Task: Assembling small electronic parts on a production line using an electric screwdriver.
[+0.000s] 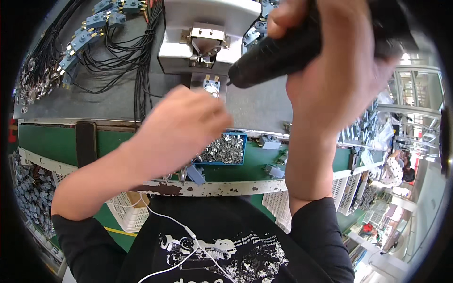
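Note:
My right hand (339,61) is wrapped around a black electric screwdriver (278,56), whose tip points left toward a small blue-grey switch block (212,85) with brass terminals. The block sits on a metal plate in front of a white machine with a steel fixture (207,40). Just in front of the block, my left hand (184,122) is blurred with its fingers curled in; whatever they hold is hidden. Below that hand stands a blue tray (245,150) of small metal parts, partly covered by it.
Switch blocks with black cables (96,21) lie at the far left, beside a cable bundle (141,89). Loose blue-grey blocks (270,141) rest on the green ledge (255,162). White crates (127,217) stand beneath the bench edge. A person (394,170) is in the right background.

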A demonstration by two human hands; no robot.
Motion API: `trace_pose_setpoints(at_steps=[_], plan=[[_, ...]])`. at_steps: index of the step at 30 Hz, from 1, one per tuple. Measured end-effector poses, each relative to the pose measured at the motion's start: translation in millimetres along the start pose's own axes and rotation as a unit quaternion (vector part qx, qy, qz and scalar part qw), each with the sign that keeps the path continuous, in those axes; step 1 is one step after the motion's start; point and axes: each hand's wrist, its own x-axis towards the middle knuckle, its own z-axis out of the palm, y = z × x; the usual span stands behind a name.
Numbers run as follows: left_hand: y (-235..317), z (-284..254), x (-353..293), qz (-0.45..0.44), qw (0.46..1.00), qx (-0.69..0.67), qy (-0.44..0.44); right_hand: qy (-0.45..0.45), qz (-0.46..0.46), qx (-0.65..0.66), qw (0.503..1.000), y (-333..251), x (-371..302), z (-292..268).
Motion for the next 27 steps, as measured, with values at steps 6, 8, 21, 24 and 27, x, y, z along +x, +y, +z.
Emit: trace_pose_setpoints(at_steps=[6, 8, 21, 24, 27], plan=[[18.8, 36.4, -8.2, 0.102, 0.961, 0.038, -0.253, -0.004, -0.022, 0.013, 1.000, -18.3, -10.2, 12.3], [18.1, 37.1, -11.1, 0.098, 0.964, 0.028, -0.244, 0.000, -0.036, 0.018, 0.999, -27.2, 1.7, -5.2], [18.3, 26.7, -5.7, 0.007, 0.944, -0.226, -0.240, -0.005, -0.102, 0.051, 0.994, -12.5, 23.8, 79.1], [11.9, 24.9, -7.3, 0.025, 0.948, -0.225, -0.224, 0.000, -0.101, 0.051, 0.994, -3.7, 39.9, 74.6], [17.2, 17.8, -13.5, -0.001, 0.946, -0.255, -0.201, 0.003, -0.096, 0.053, 0.994, -12.8, 26.1, 66.9]])
